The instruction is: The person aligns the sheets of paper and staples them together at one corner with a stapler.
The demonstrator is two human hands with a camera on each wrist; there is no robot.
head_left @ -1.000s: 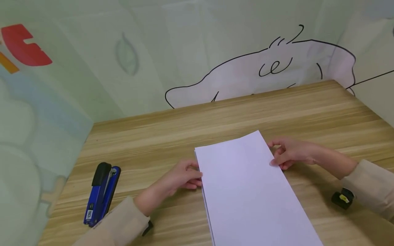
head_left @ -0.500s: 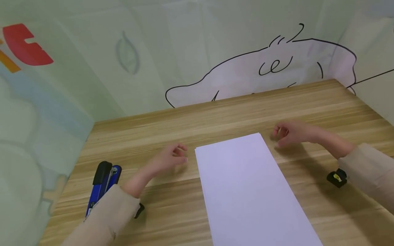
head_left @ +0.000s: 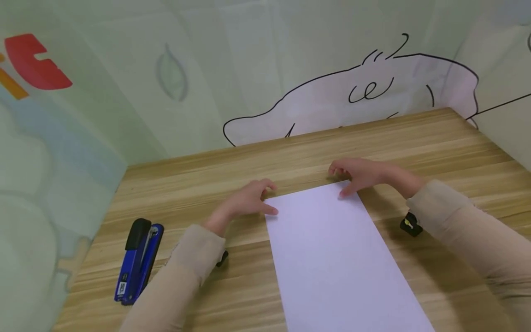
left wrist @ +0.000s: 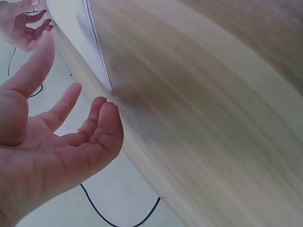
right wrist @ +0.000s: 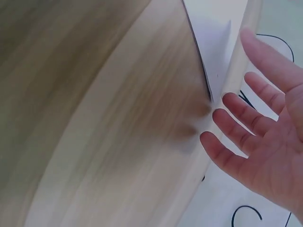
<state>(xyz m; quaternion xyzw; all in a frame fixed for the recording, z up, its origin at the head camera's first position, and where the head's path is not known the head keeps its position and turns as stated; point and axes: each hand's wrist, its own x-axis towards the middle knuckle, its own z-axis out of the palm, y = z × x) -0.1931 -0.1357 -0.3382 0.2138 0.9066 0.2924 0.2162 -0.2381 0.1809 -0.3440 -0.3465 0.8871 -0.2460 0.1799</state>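
A stack of white paper (head_left: 340, 258) lies flat on the wooden desk (head_left: 249, 161), its long side running away from me. My left hand (head_left: 249, 200) is at the stack's far left corner, fingers relaxed, thumb at the paper's edge. My right hand (head_left: 356, 175) is at the far right corner, thumb tip touching the sheet. The left wrist view shows the left hand (left wrist: 57, 137) with fingers straight and spread, holding nothing, beside the paper's edge (left wrist: 75, 28). In the right wrist view the right hand (right wrist: 265, 137) is likewise spread next to the paper's corner (right wrist: 213, 38).
A blue and black stapler (head_left: 137, 260) lies on the desk's front left. Pale green illustrated walls (head_left: 174, 78) close in the desk at the back and on both sides. Bare wood lies behind the stack.
Both hands left the long sides of the stack, lifted off it, then came inward to its far corners. The paper and stapler have stayed put.
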